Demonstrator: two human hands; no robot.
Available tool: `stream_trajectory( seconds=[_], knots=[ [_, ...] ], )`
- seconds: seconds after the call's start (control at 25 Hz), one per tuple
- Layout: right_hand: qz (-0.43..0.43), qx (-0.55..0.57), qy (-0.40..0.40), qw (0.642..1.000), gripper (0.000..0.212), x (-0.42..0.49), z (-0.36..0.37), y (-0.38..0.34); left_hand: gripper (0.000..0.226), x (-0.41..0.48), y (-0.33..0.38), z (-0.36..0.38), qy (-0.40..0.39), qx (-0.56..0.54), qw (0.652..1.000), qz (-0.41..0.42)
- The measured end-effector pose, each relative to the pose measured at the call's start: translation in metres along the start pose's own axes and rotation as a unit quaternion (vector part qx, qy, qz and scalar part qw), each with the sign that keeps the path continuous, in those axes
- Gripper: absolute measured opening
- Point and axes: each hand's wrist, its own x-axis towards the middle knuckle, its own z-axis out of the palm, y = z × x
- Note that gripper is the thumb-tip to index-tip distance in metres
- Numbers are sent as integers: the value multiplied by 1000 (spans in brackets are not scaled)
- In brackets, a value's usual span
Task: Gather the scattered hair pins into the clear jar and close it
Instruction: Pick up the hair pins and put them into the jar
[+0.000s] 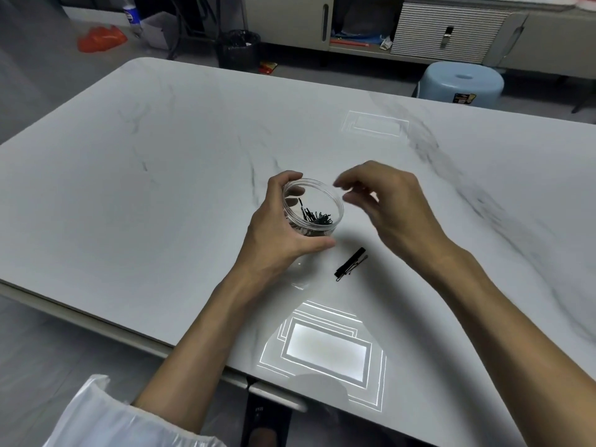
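A clear round jar [335, 201] stands open on the white marble table [161, 175], with several black hair pins [314, 217] lying in its bottom. My left hand [277, 230] is wrapped around the jar's left and near side. My right hand [387, 204] hovers just right of the jar's rim, fingers apart and blurred, with nothing visible in it. A small bunch of black hair pins [351, 264] lies on the table in front of the jar, between my two wrists. I see no lid.
Bright rectangular light reflections [325, 348] lie on the table near the front edge. A blue stool [461, 83], a black bin [238, 48] and low cabinets [451, 30] stand beyond the far edge of the table.
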Motion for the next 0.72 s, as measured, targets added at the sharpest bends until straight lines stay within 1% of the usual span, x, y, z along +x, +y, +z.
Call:
stream_trajectory(
  seconds=[0.04, 0.08, 0.12, 0.2, 0.24, 0.28, 0.36, 0.44, 0.48, 0.56, 0.6, 0.72],
  knots=[
    [5, -21, -6, 1000, 16, -3, -5, 8, 97, 0, 0, -1, 6, 1, 1000, -1],
    [14, -47, -44, 998, 16, -6, -9, 17, 96, 1, 0, -2, 16, 0, 1000, -4],
    [24, -66, -112, 991, 19, -11, -10, 24, 95, 1, 0, -3, 26, -2, 1000, -8],
    [38, -76, -260, 962, 28, -23, -2, 30, 94, 1, 1, -3, 38, -9, 999, -16],
    [45, -73, -300, 950, 32, -29, 4, 31, 94, 1, 1, -1, 39, -11, 999, -18],
    [47, -74, -312, 946, 31, -34, 10, 31, 94, 0, 2, 1, 39, -10, 999, -19],
    [18, -82, -297, 951, 22, -39, 17, 32, 95, 0, 4, 3, 37, -7, 999, -17],
    [-23, -125, -287, 949, 10, -43, 20, 33, 96, 0, 4, 5, 37, -5, 999, -17],
    [-41, -164, -285, 944, 8, -45, 22, 32, 96, 0, 5, 6, 37, -5, 999, -18],
    [-52, -234, -285, 928, 14, -50, 25, 30, 95, 0, 5, 7, 38, -5, 999, -18],
    [-50, -250, -285, 924, 17, -52, 26, 30, 95, 0, 6, 7, 37, -5, 999, -18],
    [-42, -258, -292, 920, 20, -52, 25, 27, 94, 0, 6, 7, 36, -6, 999, -18]
  ],
)
